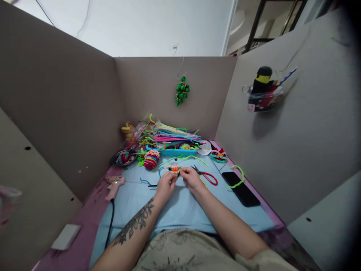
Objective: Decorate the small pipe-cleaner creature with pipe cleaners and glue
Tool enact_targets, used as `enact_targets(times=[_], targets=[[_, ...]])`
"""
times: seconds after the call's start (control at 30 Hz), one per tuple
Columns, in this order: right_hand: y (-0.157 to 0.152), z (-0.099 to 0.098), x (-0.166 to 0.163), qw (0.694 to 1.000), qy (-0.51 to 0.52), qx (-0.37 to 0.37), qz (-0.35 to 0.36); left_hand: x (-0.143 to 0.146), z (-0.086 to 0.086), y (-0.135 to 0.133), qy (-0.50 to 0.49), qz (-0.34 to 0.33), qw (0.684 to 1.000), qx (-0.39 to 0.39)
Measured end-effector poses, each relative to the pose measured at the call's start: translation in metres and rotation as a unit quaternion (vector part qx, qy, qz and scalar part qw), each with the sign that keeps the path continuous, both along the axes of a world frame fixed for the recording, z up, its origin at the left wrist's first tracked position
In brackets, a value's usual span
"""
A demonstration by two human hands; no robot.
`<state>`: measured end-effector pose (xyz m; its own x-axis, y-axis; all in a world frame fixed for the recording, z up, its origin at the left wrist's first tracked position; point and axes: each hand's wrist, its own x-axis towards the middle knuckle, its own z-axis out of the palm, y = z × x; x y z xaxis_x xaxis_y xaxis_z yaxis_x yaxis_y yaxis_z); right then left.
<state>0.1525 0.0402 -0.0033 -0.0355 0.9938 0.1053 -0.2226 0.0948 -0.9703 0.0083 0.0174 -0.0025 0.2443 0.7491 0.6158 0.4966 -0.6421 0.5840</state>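
Near the middle of the blue cloth, both my hands are at a small craft piece (173,168) of cream, orange and blue fuzzy stems. My left hand (167,183) pinches its lower edge, fingers closed. On its right side, my right hand (192,178) has thumb and fingertips pressed together; a small dark bit shows there, too small to name. Beside my right hand lie red-handled scissors (209,178), their blades spread. Blue and black pipe cleaners (146,182) rest left of my left hand. A striped, rainbow-coloured fuzzy piece (151,159) stands farther back.
Behind, a blue tray (177,152) bears a heap of pipe cleaners (175,134). A pink glue gun (115,188) with a black cord lies left, near a dark bowl (124,158). At right is a black phone (241,189) under a green pipe cleaner (240,175). Grey panels enclose the table.
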Motion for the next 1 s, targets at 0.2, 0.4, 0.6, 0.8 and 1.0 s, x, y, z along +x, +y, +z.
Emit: enact_targets(times=[0.2, 0.4, 0.6, 0.8, 1.0], targets=[[0.002, 0.0, -0.001, 0.984, 0.139, -0.077, 0.08, 0.005, 0.0, 0.001, -0.022, -0.027, 0.999, 0.007], [0.006, -0.002, 0.005, 0.981, 0.153, -0.081, 0.09, 0.004, -0.002, 0.003, -0.019, -0.038, 0.999, -0.002], [0.005, -0.004, 0.002, 0.978, 0.161, -0.067, 0.114, 0.005, -0.003, 0.002, -0.028, -0.023, 0.999, -0.009], [0.009, -0.005, 0.009, 0.996, 0.07, -0.021, 0.058, 0.0, -0.004, 0.004, -0.034, 0.023, 0.999, -0.016], [0.01, -0.002, 0.02, 0.984, -0.11, 0.139, -0.002, -0.001, -0.004, 0.005, -0.023, 0.02, 0.999, -0.011]])
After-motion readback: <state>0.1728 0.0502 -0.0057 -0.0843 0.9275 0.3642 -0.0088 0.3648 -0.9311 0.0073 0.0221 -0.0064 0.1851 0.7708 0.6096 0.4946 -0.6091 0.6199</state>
